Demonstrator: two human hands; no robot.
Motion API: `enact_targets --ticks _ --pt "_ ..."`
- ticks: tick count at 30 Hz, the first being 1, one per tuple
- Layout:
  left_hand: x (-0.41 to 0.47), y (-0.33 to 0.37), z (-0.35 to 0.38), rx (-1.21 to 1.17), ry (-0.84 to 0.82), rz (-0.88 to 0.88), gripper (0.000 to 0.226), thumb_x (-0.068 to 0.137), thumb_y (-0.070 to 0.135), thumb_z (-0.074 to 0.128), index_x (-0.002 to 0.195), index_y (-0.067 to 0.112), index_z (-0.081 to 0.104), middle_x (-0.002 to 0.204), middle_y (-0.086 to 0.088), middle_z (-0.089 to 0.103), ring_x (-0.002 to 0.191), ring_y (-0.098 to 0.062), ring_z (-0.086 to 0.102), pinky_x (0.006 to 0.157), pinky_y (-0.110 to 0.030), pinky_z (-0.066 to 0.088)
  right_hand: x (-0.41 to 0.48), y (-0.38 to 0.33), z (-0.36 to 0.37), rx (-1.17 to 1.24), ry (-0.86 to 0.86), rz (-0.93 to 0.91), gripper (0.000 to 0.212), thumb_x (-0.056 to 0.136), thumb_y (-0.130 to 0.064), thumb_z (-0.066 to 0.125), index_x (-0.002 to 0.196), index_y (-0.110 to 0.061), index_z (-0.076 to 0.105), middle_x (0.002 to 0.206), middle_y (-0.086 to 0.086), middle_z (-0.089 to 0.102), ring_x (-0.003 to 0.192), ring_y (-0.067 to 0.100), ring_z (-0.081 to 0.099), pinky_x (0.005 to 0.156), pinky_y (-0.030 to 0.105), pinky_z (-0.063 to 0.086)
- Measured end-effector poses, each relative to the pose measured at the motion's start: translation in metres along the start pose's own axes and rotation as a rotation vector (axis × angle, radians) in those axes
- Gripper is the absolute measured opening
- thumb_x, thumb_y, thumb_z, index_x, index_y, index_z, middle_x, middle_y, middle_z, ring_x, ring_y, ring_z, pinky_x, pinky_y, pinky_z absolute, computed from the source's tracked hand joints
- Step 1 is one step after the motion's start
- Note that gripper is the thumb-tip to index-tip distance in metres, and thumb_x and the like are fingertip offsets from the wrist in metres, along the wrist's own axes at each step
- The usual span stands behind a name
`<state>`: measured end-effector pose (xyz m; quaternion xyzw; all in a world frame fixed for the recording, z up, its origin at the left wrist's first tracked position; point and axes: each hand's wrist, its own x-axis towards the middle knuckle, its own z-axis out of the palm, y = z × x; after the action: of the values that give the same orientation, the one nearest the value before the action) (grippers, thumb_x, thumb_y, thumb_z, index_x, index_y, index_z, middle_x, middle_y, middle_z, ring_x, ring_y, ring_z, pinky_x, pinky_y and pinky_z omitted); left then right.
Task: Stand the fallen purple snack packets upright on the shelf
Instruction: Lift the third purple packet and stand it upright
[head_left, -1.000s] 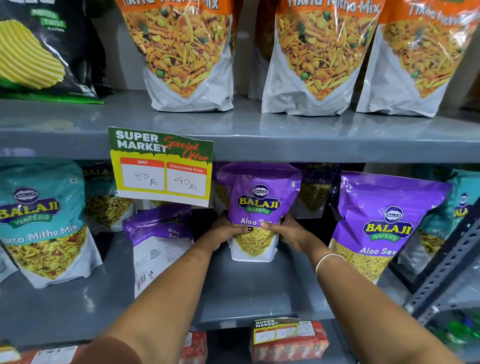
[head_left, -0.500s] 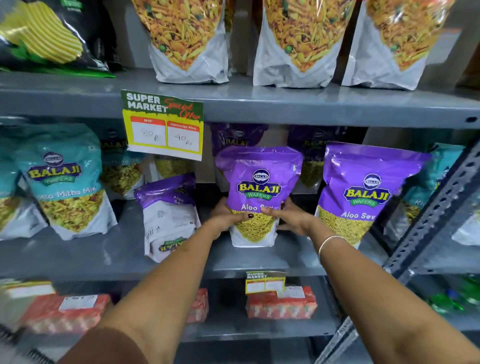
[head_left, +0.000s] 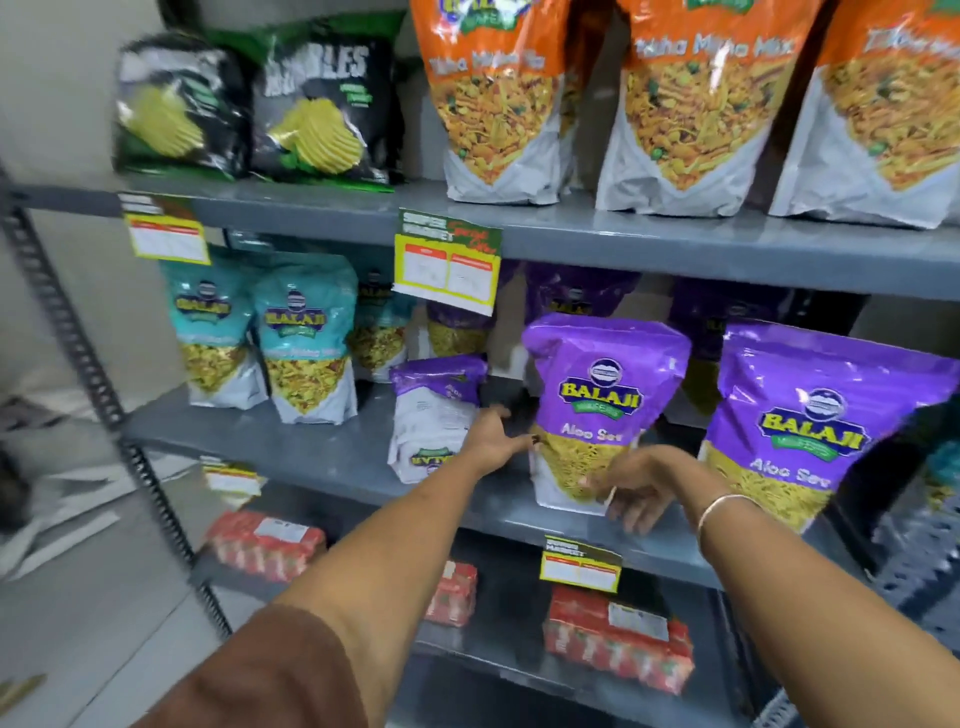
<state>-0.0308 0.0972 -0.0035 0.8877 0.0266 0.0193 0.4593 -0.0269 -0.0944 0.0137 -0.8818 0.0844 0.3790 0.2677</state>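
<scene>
On the grey middle shelf a purple Balaji Aloo Sev packet stands upright, front facing out. My left hand is just left of it with fingers apart, between it and a smaller purple packet that shows its white back, upside down and leaning. My right hand hovers open in front of the standing packet's lower right corner. Another upright purple packet stands to the right. More purple packets sit behind in shadow.
Teal Balaji packets stand at the shelf's left. Orange mix packets and black chip bags fill the top shelf. A yellow price tag hangs from its edge. Red packs lie on the lower shelf. A slotted upright frames the left.
Both hands have let go of the middle purple packet, which stays standing. My left hand has shifted left toward the back-facing packet. The view has swung left and pulled back.
</scene>
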Motion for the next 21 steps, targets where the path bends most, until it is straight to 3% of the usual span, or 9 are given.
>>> enact_targets --ticks 3,5,7,9,11,13,16,18,21 --pt "-0.002 -0.013 -0.032 0.013 0.106 -0.021 0.014 0.083 0.013 0.065 0.091 0.002 0.062 0.102 -0.023 0.061 0.096 -0.027 0.061 0.076 -0.029 0.043 -0.001 -0.028 0.017 -0.049 -0.032 -0.112 0.033 0.092 -0.044 0.045 0.086 -0.013 0.051 0.079 0.002 0.056 0.064 0.018 0.057 0.066 0.034 0.051" --pt "0.003 -0.023 -0.049 0.028 0.148 -0.049 0.014 0.085 0.010 0.061 0.073 0.002 0.062 0.098 -0.022 0.063 0.098 -0.029 0.062 0.072 -0.027 0.039 0.002 -0.045 0.027 -0.008 0.005 -0.187 0.037 0.091 -0.043 0.047 0.101 -0.008 0.053 0.088 0.004 0.059 0.070 0.019 0.056 0.068 0.033 0.049" --pt "0.010 -0.037 -0.068 0.046 0.184 -0.085 0.027 0.086 0.017 0.061 0.101 -0.005 0.065 0.118 -0.024 0.062 0.111 -0.033 0.058 0.086 -0.029 0.043 0.012 -0.068 0.035 0.038 0.074 -0.245 0.054 0.089 -0.045 0.050 0.120 -0.001 0.049 0.115 0.015 0.062 0.085 0.026 0.061 0.074 0.035 0.050" --pt "0.020 -0.051 -0.083 0.072 0.189 -0.143 0.040 0.087 0.024 0.060 0.115 -0.004 0.059 0.126 -0.023 0.058 0.116 -0.034 0.056 0.093 -0.033 0.043 0.020 -0.090 0.041 0.112 0.126 -0.307 0.059 0.090 -0.043 0.050 0.129 0.002 0.045 0.133 0.023 0.052 0.088 0.029 0.059 0.067 0.033 0.048" --pt "0.035 -0.071 -0.093 0.090 0.153 -0.208 0.044 0.087 0.028 0.059 0.119 -0.002 0.055 0.127 -0.022 0.058 0.118 -0.034 0.055 0.095 -0.035 0.044 0.035 -0.110 0.046 0.226 0.183 -0.323 0.058 0.091 -0.042 0.048 0.132 0.000 0.043 0.131 0.020 0.050 0.093 0.028 0.051 0.061 0.028 0.043" --pt "0.054 -0.093 -0.102 0.050 0.114 -0.247 0.048 0.085 0.033 0.059 0.123 0.003 0.053 0.126 -0.020 0.061 0.115 -0.035 0.058 0.097 -0.038 0.048 0.050 -0.128 0.050 0.354 0.227 -0.310 0.060 0.091 -0.043 0.047 0.134 -0.001 0.041 0.122 0.018 0.049 0.100 0.029 0.049 0.073 0.033 0.045" --pt "0.065 -0.110 -0.117 -0.084 0.025 -0.293 0.056 0.088 0.034 0.056 0.134 0.003 0.045 0.138 -0.020 0.051 0.124 -0.033 0.052 0.103 -0.039 0.044 0.066 -0.150 0.060 0.468 0.306 -0.289 0.058 0.092 -0.039 0.048 0.134 0.001 0.040 0.130 0.021 0.049 0.116 0.035 0.051 0.094 0.043 0.045" --pt "0.073 -0.119 -0.125 -0.291 -0.135 -0.439 0.060 0.091 0.035 0.054 0.139 0.002 0.037 0.146 -0.017 0.041 0.129 -0.032 0.045 0.106 -0.041 0.036 0.078 -0.163 0.069 0.549 0.307 -0.278 0.053 0.093 -0.034 0.048 0.130 0.004 0.046 0.111 0.019 0.061 0.093 0.029 0.058 0.083 0.043 0.050" --pt "0.093 -0.137 -0.128 -0.462 -0.416 -0.525 0.042 0.089 0.040 0.054 0.116 0.008 0.055 0.113 -0.013 0.058 0.086 -0.024 0.055 0.109 -0.045 0.036 0.100 -0.176 0.079 0.725 0.246 -0.248 0.039 0.092 -0.030 0.052 0.113 0.002 0.058 0.066 0.006 0.067 0.055 0.019 0.063 0.053 0.027 0.051"
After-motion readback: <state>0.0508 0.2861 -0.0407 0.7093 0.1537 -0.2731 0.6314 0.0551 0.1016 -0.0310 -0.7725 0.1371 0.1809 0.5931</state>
